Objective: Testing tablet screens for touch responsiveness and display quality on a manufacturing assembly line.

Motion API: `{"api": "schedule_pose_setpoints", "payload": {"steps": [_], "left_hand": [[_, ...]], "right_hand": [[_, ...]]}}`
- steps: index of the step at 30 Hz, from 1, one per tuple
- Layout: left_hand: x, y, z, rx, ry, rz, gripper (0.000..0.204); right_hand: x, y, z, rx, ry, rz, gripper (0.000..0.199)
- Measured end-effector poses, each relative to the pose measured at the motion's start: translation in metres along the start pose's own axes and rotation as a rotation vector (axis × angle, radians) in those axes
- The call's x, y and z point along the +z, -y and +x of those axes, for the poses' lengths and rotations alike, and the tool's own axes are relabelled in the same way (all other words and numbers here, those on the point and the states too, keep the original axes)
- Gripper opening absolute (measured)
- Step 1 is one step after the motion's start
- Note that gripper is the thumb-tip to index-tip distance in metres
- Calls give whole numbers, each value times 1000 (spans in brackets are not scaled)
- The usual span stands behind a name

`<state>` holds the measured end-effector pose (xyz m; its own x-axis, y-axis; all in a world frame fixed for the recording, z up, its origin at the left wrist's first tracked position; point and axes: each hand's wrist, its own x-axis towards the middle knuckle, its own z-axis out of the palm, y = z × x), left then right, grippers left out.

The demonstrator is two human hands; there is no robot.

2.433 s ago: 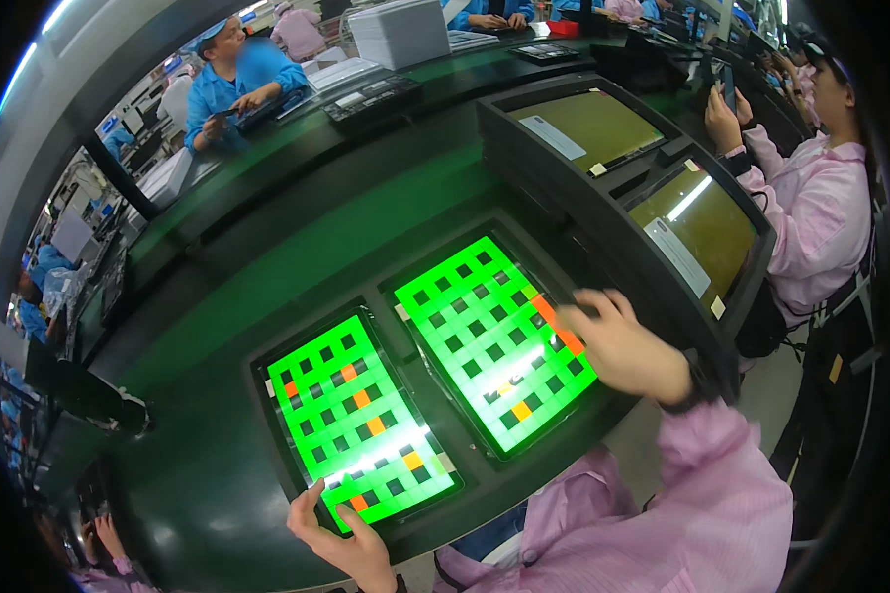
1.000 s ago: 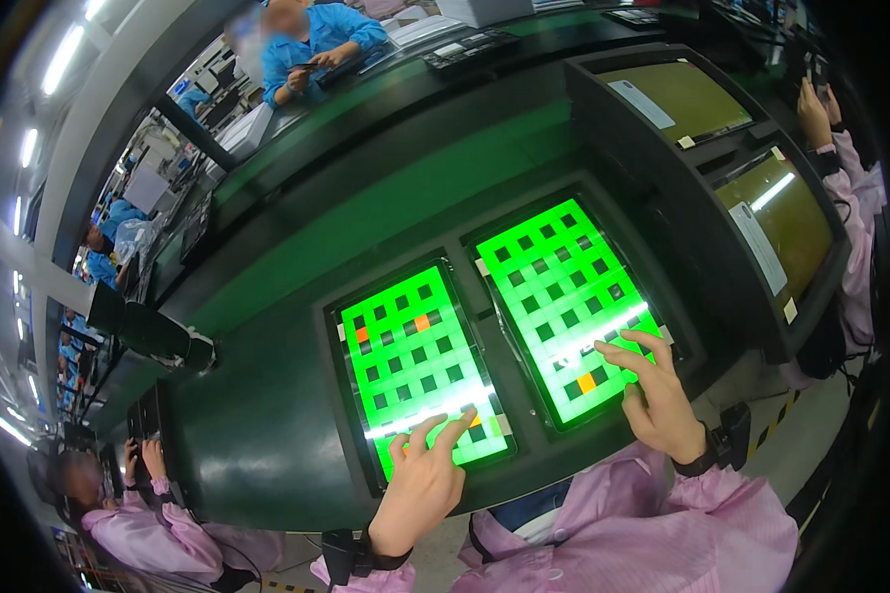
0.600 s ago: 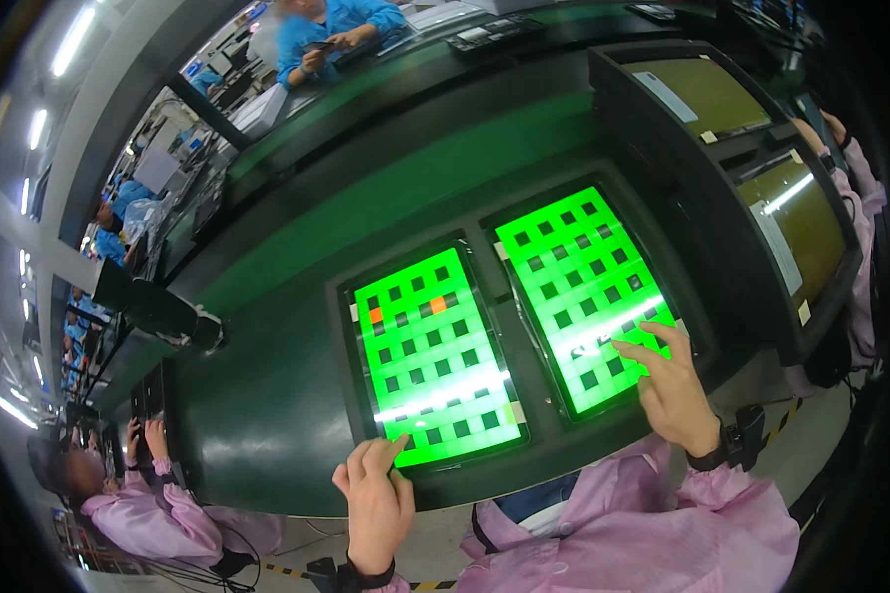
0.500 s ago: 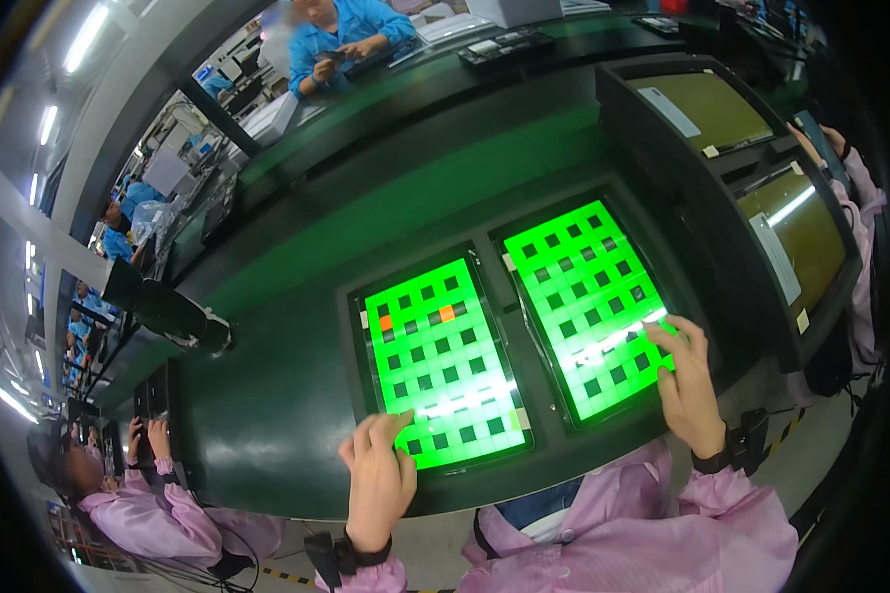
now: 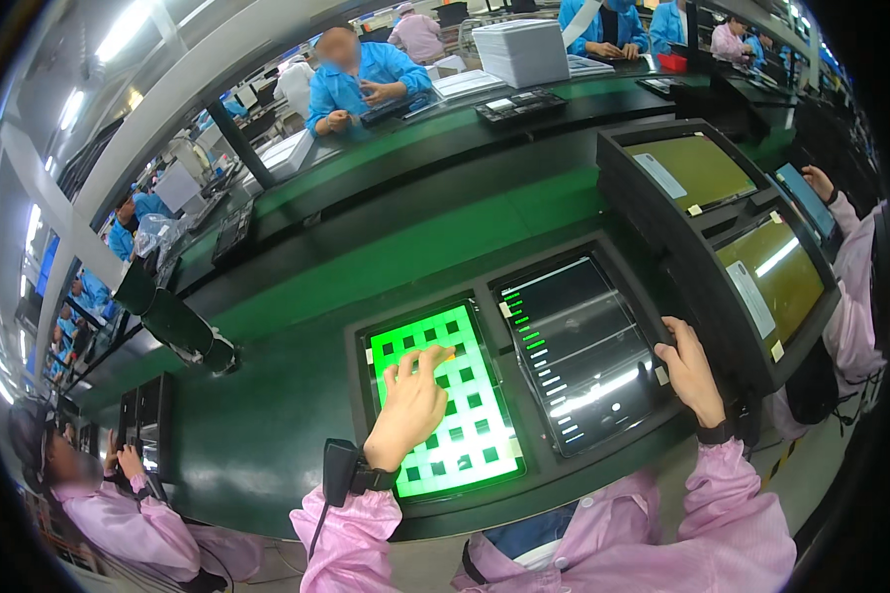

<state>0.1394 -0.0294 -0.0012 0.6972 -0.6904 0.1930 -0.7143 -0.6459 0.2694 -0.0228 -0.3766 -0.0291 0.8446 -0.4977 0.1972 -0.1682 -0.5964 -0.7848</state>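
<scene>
Two tablets lie side by side in a black holder (image 5: pixel 509 364) before me. On the left tablet (image 5: pixel 465 400) a bright green screen shows a grid of black squares. My left hand (image 5: pixel 411 410) is over its upper middle, fingers stretched out and fingertips at the screen, holding nothing; the hand covers part of the grid. The right tablet (image 5: pixel 583 346) has a dark screen with a column of small green and white lines down its left side. At the right edge of that tablet and the holder rests my right hand (image 5: pixel 692 371), fingers apart and nothing in it.
To the right stands a raised black rack (image 5: pixel 663 232) with two more tablets. A dark cylindrical post (image 5: pixel 183 321) rises from the green bench (image 5: pixel 257 425) on the left. Co-workers sit at left, right and across, one across holding a dark device (image 5: pixel 384 111).
The right tablet's screen went from a green grid to dark with lines. My left hand moved up the left screen; my right hand slid off the right screen to its edge. The view shifted.
</scene>
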Motion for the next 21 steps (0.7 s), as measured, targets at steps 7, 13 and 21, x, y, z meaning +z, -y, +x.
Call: {"api": "schedule_pose_setpoints", "payload": {"steps": [7, 13, 21], "left_hand": [[-23, 24, -76, -233, -138, 81, 53], [-47, 0, -169, -524, -432, 23, 58], [-24, -56, -163, -371, -737, -338, 47]], "right_hand": [[36, 40, 6, -54, 258, 121, 44], [125, 104, -11, -221, 579, 267, 55], [265, 182, -71, -456, 887, 586, 57]]}}
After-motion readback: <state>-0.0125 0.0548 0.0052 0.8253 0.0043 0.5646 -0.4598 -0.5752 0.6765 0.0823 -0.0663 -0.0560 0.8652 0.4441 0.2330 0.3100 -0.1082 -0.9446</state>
